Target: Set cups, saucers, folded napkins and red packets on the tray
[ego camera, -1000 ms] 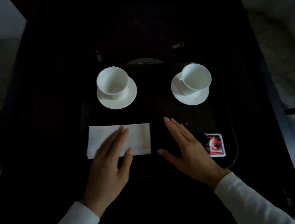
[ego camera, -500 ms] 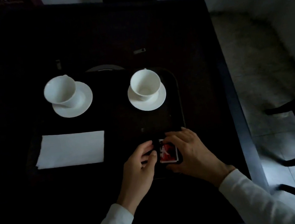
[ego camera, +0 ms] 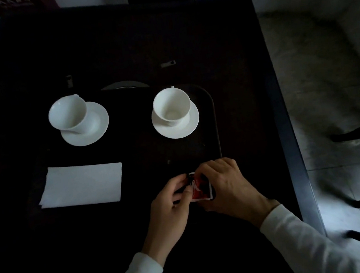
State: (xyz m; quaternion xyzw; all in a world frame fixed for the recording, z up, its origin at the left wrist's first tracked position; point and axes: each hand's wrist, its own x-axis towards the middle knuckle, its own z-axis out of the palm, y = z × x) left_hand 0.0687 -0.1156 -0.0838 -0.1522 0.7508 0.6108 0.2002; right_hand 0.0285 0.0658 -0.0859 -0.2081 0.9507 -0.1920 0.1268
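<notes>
Both hands meet at the near right corner of the dark, round-cornered tray (ego camera: pixel 217 127), which sits on the black counter (ego camera: pixel 231 40). The left hand (ego camera: pixel 171 207) and right hand (ego camera: pixel 227 184) each curl their fingers (ego camera: pixel 209 166) round a small red packet with a white border (ego camera: pixel 200 188), pinching it from either side. A folded white paper napkin (ego camera: pixel 81 184) lies flat towards the near left. Beyond it, along the far side, two white ceramic cups (ego camera: pixel 67 114) (ego camera: pixel 171 104) stand on round white saucers (ego camera: pixel 95 132) (ego camera: pixel 178 131).
</notes>
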